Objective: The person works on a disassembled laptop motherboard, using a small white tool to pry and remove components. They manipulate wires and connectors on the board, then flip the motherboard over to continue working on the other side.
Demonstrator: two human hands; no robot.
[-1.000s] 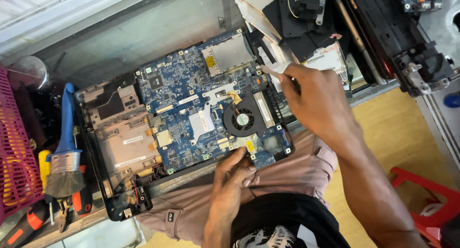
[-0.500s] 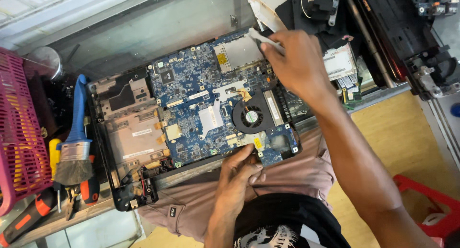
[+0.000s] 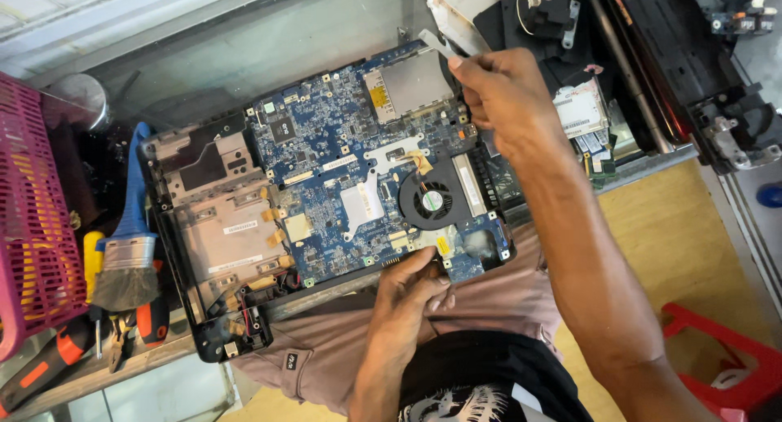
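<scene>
The left hand [image 3: 411, 287] sits low in the view, close to the body, palm down. Its fingers are curled, the tips bent under and pressing forward, the thumb tucked alongside. Its forearm runs almost straight down from the wrist towards the torso.

The right hand [image 3: 505, 96] is stretched far forward and higher up. Its fingers are bunched into a loose fist, pinched together at the tips, knuckles facing up. The right forearm is long and nearly straight, slanting from the lower right corner up to the wrist.
</scene>
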